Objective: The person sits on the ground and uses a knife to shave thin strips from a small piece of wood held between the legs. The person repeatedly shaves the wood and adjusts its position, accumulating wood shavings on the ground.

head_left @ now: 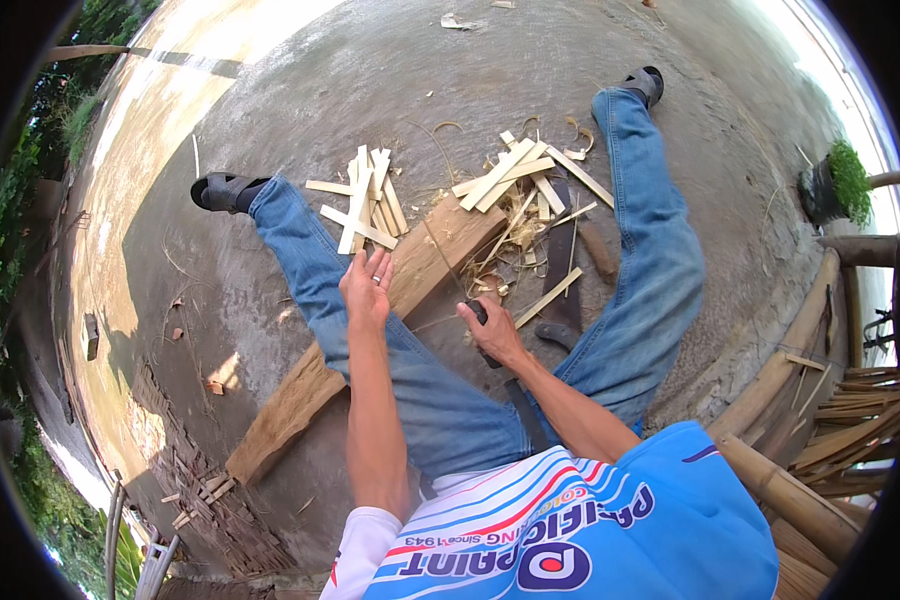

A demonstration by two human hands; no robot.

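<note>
Fingers of the right hand (495, 335) wrap a dark handle (480, 318) beside a rough plank (370, 330).

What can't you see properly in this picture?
- Dark tool in the right hand: the hand covers most of it, head view.
- Wooden plank: its middle is hidden behind the left hand and forearm.
- Plant pot: squashed and bent at the fisheye rim.

Outdoor woodworking yard: concrete ground (590, 60), bamboo strips (515, 172), stacked poles (790, 495).
</note>
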